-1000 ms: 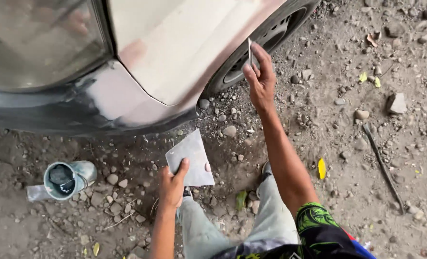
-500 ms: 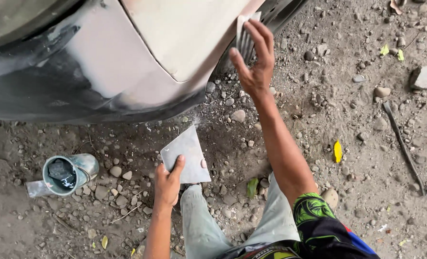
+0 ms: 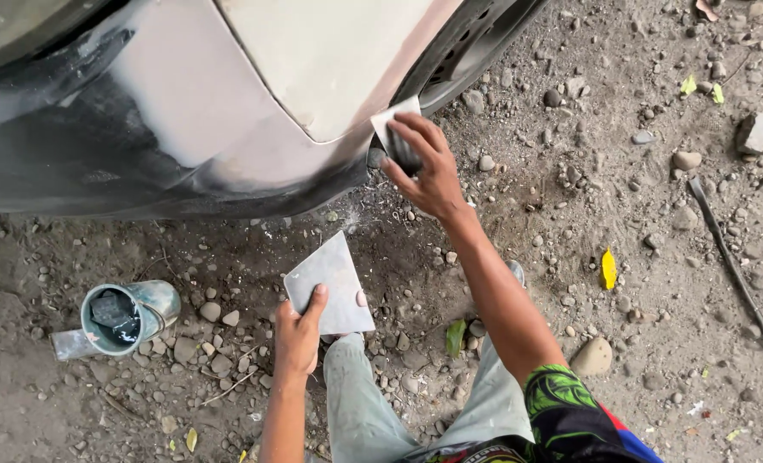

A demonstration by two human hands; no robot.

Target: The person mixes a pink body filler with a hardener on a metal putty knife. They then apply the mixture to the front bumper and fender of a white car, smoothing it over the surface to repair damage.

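right hand: the right hand (image 3: 429, 167) had its fingers wrapped on a small flat spreader (image 3: 392, 129), edge pressed to the car body panel (image 3: 253, 94) right by the wheel arch
left hand: the left hand (image 3: 298, 336) gripped a grey flat board (image 3: 330, 279), thumb on top, held out over the ground
panel: pale filler patch, dark paint round it
nearby: a tin can (image 3: 129, 315) with dark stuff sat left of the board, on gravel (image 3: 639, 197)
also: a yellow leaf (image 3: 609, 268) lay off to the right
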